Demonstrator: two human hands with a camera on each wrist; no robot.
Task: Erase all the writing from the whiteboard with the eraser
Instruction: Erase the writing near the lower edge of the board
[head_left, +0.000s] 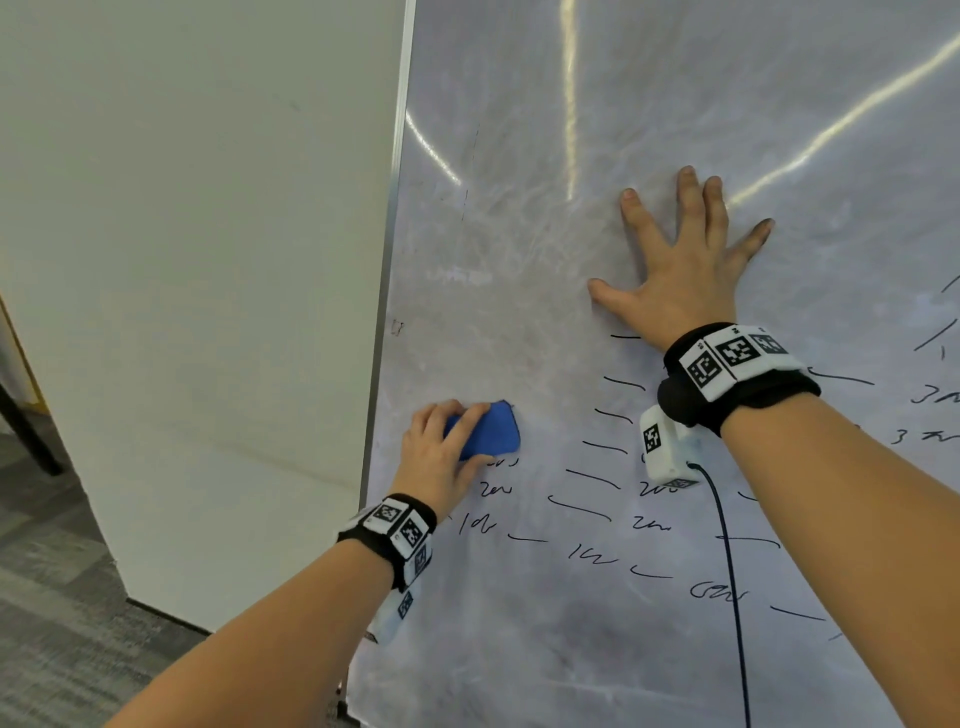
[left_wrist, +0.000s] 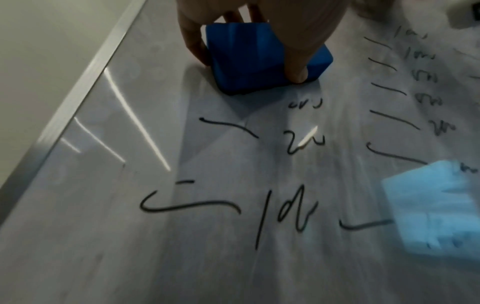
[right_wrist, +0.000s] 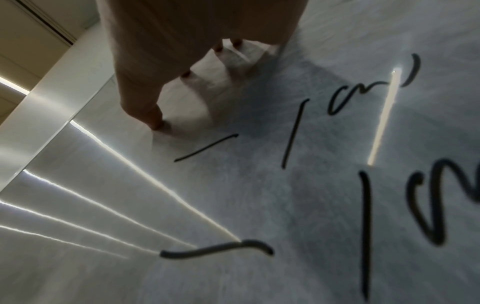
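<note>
The left hand (head_left: 441, 452) grips the blue eraser (head_left: 491, 431) low and left of centre in the head view, fingers (head_left: 470, 415) curled over its top and the thumb along its lower edge, so much of the eraser's near end is hidden under the hand. The eraser is pressed on the whiteboard (head_left: 571, 130), close to the board's metal frame (head_left: 387, 270). In the left wrist view the eraser (left_wrist: 249, 61) sits at top centre, just above a small, partly wiped scribble, with the thumb across its right side.

The right hand (head_left: 685, 260) lies flat on the board at centre right of the head view, fingers spread apart and holding nothing; its little finger tip looks dark. In the right wrist view only the palm, thumb and a few fingertips (right_wrist: 153, 115) show, blurred.

Black writing (head_left: 597, 551) fills the lower right of the head view in rows of dashes and scrawls; they are illegible, and some run behind the right wrist band (head_left: 737, 369) or off the right edge. The upper board is grey and smeared, with glare streaks. A pale wall (head_left: 197, 260) fills the left.
</note>
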